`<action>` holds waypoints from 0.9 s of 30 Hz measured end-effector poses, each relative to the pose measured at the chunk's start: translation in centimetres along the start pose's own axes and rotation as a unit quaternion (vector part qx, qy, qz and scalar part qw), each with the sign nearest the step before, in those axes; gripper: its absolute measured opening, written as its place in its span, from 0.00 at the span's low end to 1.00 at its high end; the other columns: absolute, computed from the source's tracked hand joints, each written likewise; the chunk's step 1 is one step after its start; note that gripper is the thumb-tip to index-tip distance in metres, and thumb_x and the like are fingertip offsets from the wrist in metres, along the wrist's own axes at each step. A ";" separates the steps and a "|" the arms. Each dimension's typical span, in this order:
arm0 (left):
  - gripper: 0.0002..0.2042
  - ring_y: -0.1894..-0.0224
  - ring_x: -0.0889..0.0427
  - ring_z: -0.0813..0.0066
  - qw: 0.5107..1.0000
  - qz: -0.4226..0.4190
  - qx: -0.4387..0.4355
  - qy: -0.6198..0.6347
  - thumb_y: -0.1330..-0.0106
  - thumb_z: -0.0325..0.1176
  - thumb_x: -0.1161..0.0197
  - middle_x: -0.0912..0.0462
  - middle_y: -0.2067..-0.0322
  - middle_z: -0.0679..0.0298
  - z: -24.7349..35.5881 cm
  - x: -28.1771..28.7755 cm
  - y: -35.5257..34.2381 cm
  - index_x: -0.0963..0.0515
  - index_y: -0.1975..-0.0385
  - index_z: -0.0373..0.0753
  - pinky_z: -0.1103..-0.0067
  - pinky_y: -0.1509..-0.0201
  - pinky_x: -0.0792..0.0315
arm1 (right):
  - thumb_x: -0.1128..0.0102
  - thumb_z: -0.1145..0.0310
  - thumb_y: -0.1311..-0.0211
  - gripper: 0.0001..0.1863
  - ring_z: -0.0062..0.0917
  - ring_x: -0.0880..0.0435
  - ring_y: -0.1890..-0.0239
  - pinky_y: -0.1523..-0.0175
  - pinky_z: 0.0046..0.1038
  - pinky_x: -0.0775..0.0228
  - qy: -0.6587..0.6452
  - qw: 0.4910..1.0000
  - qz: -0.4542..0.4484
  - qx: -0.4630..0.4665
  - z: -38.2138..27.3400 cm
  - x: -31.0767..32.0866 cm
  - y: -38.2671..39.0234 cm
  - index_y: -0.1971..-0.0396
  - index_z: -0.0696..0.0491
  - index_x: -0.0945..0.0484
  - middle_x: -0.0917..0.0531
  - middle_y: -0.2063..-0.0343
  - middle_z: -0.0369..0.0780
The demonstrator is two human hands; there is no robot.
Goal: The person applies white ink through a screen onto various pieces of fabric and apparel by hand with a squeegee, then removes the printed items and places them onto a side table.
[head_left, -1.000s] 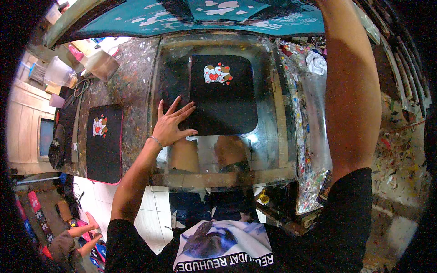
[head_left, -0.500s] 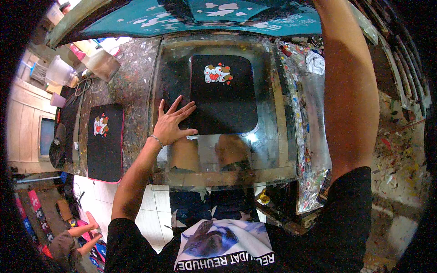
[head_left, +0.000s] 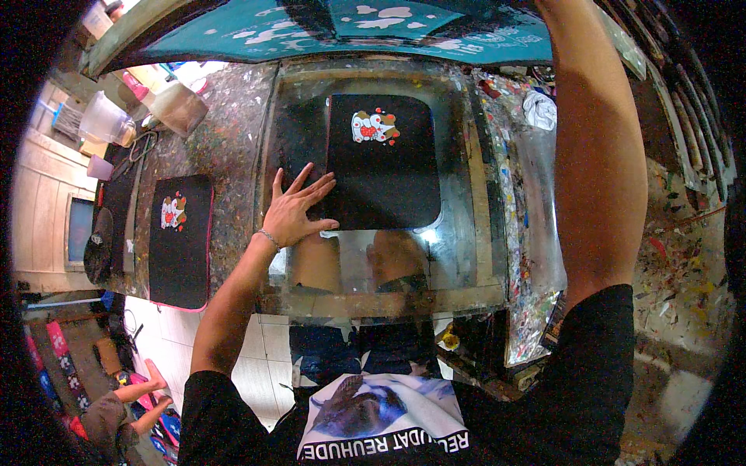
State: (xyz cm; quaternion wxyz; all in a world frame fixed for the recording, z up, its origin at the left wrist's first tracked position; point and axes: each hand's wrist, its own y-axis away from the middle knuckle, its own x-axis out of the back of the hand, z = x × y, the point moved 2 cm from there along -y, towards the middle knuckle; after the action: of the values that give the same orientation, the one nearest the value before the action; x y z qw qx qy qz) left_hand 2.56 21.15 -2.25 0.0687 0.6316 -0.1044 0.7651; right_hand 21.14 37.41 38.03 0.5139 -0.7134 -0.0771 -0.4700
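My left hand lies with its fingers spread, fingertips and thumb at the left edge of a black rounded fabric panel. The panel bears a small white, brown and red cartoon print near its far side. It rests on a glass-topped board with a wooden border. Beyond it a teal printing screen is tilted up in its frame. My right arm reaches up toward that screen's right side, and its hand is out of the picture.
A second black panel with the same print lies at left on the paint-spattered table. Plastic tubs, scissors and a crumpled white cloth sit around. Another person's bare legs show at lower left.
Almost nothing differs. The view shifts very slightly; my left hand stays on the panel's edge and my right arm stays raised.
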 end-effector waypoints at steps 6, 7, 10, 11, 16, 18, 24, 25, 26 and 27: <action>0.39 0.25 0.39 0.53 0.935 0.322 0.023 0.145 0.45 0.38 0.22 0.30 0.32 0.49 0.5 6.6 1.7 0.31 0.32 0.34 0.57 0.22 0.47 | 0.48 0.40 0.34 0.36 0.43 0.16 0.71 0.60 0.44 0.25 0.016 1.000 0.008 0.004 0.3 -0.5 -0.3 0.72 0.65 0.17 0.15 0.74 0.56; 0.42 0.25 0.39 0.51 0.913 0.399 -0.001 0.084 0.48 0.39 0.19 0.30 0.32 0.47 1.9 11.8 1.5 0.31 0.32 0.31 0.57 0.22 0.48 | 0.49 0.39 0.33 0.36 0.39 0.16 0.75 0.63 0.43 0.25 0.029 0.999 -0.009 -0.010 -0.2 0.0 0.6 0.75 0.63 0.16 0.15 0.77 0.53; 0.44 0.35 0.28 0.47 0.855 0.510 -0.032 -0.086 0.53 0.38 0.18 0.24 0.39 0.47 3.1 24.4 -1.0 0.32 0.34 0.31 0.60 0.28 0.38 | 0.50 0.37 0.31 0.33 0.31 0.24 0.79 0.70 0.39 0.30 0.152 0.986 -0.062 -0.032 -0.6 -0.6 4.2 0.77 0.54 0.20 0.21 0.81 0.43; 0.42 0.38 0.25 0.46 0.865 0.474 -0.011 -0.165 0.54 0.37 0.18 0.21 0.42 0.47 2.7 28.6 -0.3 0.30 0.37 0.32 0.61 0.30 0.34 | 0.50 0.37 0.31 0.30 0.34 0.22 0.75 0.67 0.39 0.30 0.178 0.983 -0.045 0.030 -0.8 -1.9 5.1 0.72 0.52 0.19 0.20 0.76 0.44; 0.29 0.50 0.20 0.49 0.979 0.196 -0.007 -0.056 0.59 0.31 0.22 0.19 0.55 0.51 4.4 23.2 4.2 0.22 0.51 0.37 0.61 0.46 0.26 | 0.38 0.39 0.42 0.27 0.40 0.19 0.73 0.68 0.42 0.28 0.052 0.997 0.003 0.064 -4.3 -4.0 17.1 0.74 0.51 0.27 0.21 0.76 0.43; 0.27 0.54 0.22 0.52 0.986 0.164 0.020 -0.032 0.61 0.29 0.22 0.23 0.59 0.54 5.8 19.1 6.7 0.26 0.58 0.38 0.61 0.50 0.29 | 0.33 0.59 0.54 0.19 0.39 0.20 0.66 0.59 0.41 0.30 -0.038 0.991 -0.115 0.051 -6.7 -4.4 22.5 0.63 0.53 0.24 0.22 0.70 0.42; 0.24 0.57 0.24 0.57 0.997 0.074 0.034 0.004 0.57 0.34 0.22 0.26 0.64 0.57 7.5 12.4 8.2 0.28 0.63 0.37 0.67 0.52 0.31 | 0.36 0.67 0.48 0.17 0.41 0.17 0.60 0.55 0.42 0.24 -0.081 0.964 -0.254 0.001 -5.6 -8.4 25.4 0.58 0.57 0.24 0.18 0.64 0.46; 0.24 0.56 0.24 0.59 0.998 0.060 0.033 -0.015 0.55 0.37 0.22 0.25 0.64 0.58 7.6 12.2 8.2 0.28 0.63 0.36 0.67 0.52 0.31 | 0.36 0.68 0.46 0.15 0.46 0.16 0.61 0.56 0.45 0.23 -0.101 0.956 -0.276 0.006 -4.5 -9.4 24.3 0.59 0.57 0.25 0.17 0.64 0.47; 0.24 0.56 0.24 0.59 0.998 0.056 0.037 -0.010 0.55 0.37 0.22 0.25 0.64 0.58 7.5 11.8 8.4 0.28 0.62 0.36 0.67 0.52 0.31 | 0.37 0.68 0.46 0.14 0.47 0.16 0.60 0.56 0.46 0.24 -0.116 0.943 -0.310 0.011 -3.9 -10.5 23.6 0.60 0.56 0.25 0.17 0.64 0.48; 0.24 0.56 0.24 0.60 0.998 0.054 0.038 -0.003 0.54 0.38 0.21 0.25 0.63 0.59 7.5 11.2 8.3 0.28 0.62 0.36 0.68 0.51 0.31 | 0.37 0.69 0.46 0.14 0.48 0.17 0.59 0.55 0.47 0.24 -0.128 0.930 -0.344 0.017 -3.2 -11.3 23.1 0.60 0.56 0.25 0.17 0.64 0.48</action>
State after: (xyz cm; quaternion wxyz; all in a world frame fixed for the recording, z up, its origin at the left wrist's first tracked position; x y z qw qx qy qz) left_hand 5.59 10.93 9.53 0.0028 0.6296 -0.1093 0.7692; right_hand 26.75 28.45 14.39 0.3184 -0.6885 -0.3906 -0.5216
